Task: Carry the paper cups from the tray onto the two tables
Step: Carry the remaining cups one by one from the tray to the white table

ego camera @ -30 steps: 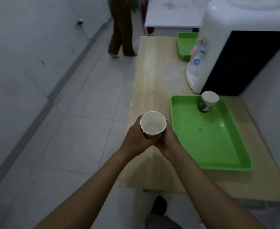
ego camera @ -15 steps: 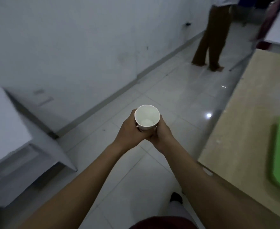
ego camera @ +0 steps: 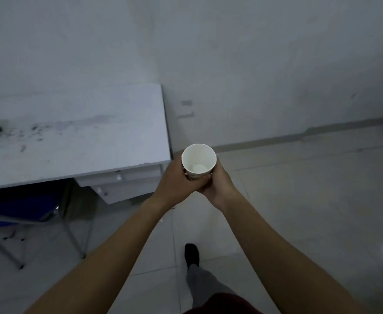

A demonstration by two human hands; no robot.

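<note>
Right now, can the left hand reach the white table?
Probably yes: the left hand is beside the white table corner, nothing between, but it shares the paper cup with the right hand.

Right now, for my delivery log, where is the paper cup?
Head view, centre: the paper cup is upright, gripped by the left hand and right hand, just right of the white table.
</note>
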